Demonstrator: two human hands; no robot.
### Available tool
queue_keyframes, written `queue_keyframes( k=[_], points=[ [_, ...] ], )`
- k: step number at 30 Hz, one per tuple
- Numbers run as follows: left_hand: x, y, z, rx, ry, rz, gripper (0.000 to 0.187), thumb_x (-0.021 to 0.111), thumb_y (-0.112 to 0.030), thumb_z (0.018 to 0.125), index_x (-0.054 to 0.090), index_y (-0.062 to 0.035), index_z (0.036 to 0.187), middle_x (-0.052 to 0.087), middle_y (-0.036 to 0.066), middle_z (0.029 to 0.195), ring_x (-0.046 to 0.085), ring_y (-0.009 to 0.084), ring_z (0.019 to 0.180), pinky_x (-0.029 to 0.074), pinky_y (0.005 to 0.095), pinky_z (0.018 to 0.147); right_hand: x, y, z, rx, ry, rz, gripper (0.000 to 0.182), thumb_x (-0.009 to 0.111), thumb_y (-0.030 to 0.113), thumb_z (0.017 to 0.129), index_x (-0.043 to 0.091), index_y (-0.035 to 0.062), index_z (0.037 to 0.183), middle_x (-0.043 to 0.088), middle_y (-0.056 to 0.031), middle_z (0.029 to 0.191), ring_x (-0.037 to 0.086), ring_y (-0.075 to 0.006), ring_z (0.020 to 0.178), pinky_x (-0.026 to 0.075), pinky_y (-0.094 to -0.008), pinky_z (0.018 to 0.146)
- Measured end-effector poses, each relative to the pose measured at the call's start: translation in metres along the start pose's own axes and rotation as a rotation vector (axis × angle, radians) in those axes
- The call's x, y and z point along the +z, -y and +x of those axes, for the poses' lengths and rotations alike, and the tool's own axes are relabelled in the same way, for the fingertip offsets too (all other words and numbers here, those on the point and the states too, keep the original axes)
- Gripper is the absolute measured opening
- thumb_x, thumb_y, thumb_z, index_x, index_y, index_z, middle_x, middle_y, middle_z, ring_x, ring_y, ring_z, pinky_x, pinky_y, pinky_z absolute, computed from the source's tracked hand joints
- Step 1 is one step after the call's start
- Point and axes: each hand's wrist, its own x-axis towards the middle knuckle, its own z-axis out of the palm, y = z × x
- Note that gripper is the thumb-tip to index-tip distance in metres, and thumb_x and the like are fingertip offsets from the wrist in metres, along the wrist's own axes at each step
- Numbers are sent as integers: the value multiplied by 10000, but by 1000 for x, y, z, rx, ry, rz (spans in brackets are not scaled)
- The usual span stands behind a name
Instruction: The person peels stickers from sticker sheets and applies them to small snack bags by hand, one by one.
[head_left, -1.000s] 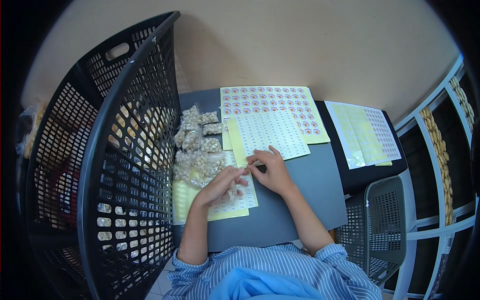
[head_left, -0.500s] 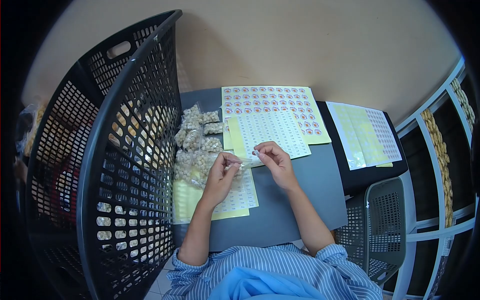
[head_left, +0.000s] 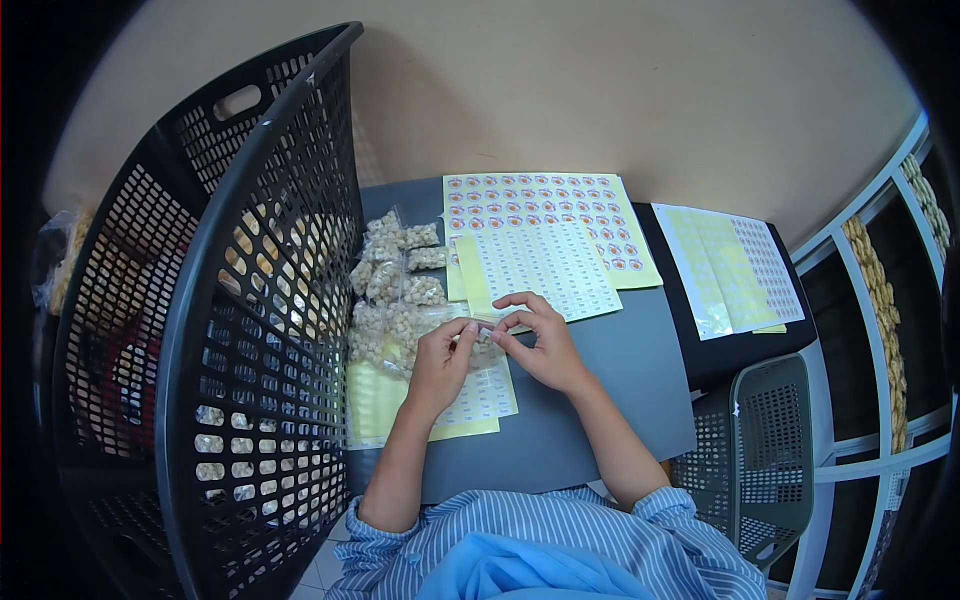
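My left hand (head_left: 443, 362) pinches a clear plastic bag of small pale round snacks (head_left: 486, 352) near its top edge. Against the same edge, my right hand (head_left: 541, 347) presses thumb and fingertips, with a small white sticker (head_left: 486, 334) between them and the bag. Left of my hands lie several more filled snack bags (head_left: 385, 275). Under them and my left wrist are yellow-backed label sheets (head_left: 470, 405). Beyond my right hand lies a sheet of small printed labels (head_left: 545, 265), over a larger sheet of round orange-and-blue stickers (head_left: 530, 195).
A tall dark basket (head_left: 260, 130) with bagged goods behind its mesh stands along the left. More sticker sheets (head_left: 730, 270) rest on a black surface at right, above a grey basket (head_left: 770, 430). A white-framed rack (head_left: 840, 290) stands at far right; a wall rises behind the grey table (head_left: 600, 400).
My right hand has moved left and slightly down, from apart over the table to the top of the bag. My left hand keeps its hold with little movement.
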Motion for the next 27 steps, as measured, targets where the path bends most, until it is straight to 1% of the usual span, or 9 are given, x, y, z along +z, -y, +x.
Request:
queue_keyframes(
  k=[3, 7, 10, 13, 17, 19, 23, 25, 27],
  points=[
    [-2, 0, 0, -68, 22, 29, 228, 487, -166, 880, 618, 14, 926, 604, 78, 715, 485, 80, 577, 413, 244, 545, 0, -1, 0, 3, 3, -15, 117, 655, 164, 729, 613, 55, 732, 552, -66, 1039, 481, -244, 1024, 362, -353, 882],
    [0, 3, -1, -28, 2, 14, 225, 505, -166, 871, 613, 20, 936, 599, 91, 728, 488, 90, 568, 412, 243, 541, 2, -1, 0, -28, -38, -53, 113, 657, 152, 720, 609, 50, 717, 565, -72, 1005, 503, -250, 978, 379, -352, 848],
    [0, -2, -2, -95, 48, 49, 218, 475, -148, 889, 617, 6, 951, 600, 18, 758, 484, 38, 659, 392, 202, 581, 3, 0, 1, -17, -70, -31, 106, 661, 135, 709, 607, 45, 703, 576, -82, 968, 524, -251, 931, 394, -350, 816],
    [4, -2, -2, -17, 21, 8, 191, 516, -133, 864, 625, -5, 955, 623, 33, 781, 505, 51, 652, 403, 210, 572, 5, -1, 0, -9, -121, -24, 106, 667, 125, 700, 603, 40, 693, 579, -91, 954, 538, -248, 898, 400, -344, 800],
    [4, -1, -2, 59, -7, 150, 159, 579, -129, 809, 641, -25, 912, 637, 68, 819, 546, 100, 665, 412, 234, 591, 7, -3, -1, -48, -171, -66, 124, 691, 121, 673, 600, 37, 678, 586, -90, 928, 546, -246, 886, 416, -338, 777],
    [3, -3, -1, 94, -33, 151, 154, 595, -140, 791, 647, -34, 890, 635, 84, 828, 568, 132, 680, 413, 255, 608, 8, -5, -1, -135, -236, -94, 159, 720, 123, 653, 601, 37, 713, 593, -92, 889, 568, -234, 856, 442, -335, 744],
    [4, -5, -2, 41, -51, 55, 134, 595, -138, 784, 654, -44, 858, 651, 59, 777, 580, 126, 685, 414, 261, 618, 2, 5, 0, -90, -306, -43, 246, 739, 128, 645, 605, 33, 828, 622, -98, 863, 604, -223, 824, 464, -328, 716],
    [4, -6, -3, 42, -65, 28, 133, 593, -140, 784, 656, -46, 855, 654, 55, 760, 581, 125, 683, 415, 262, 616, 4, 11, 1, 79, -202, 169, 333, 736, 131, 660, 585, 27, 939, 647, -102, 837, 628, -223, 798, 471, -320, 715],
    [3, -8, -4, -28, -51, 72, 138, 596, -143, 783, 657, -42, 855, 657, 54, 757, 597, 133, 698, 422, 262, 630, 2, 16, -1, 129, -139, 189, 343, 725, 115, 666, 580, 27, 964, 653, -98, 820, 633, -219, 796, 474, -316, 709]
  ],
)
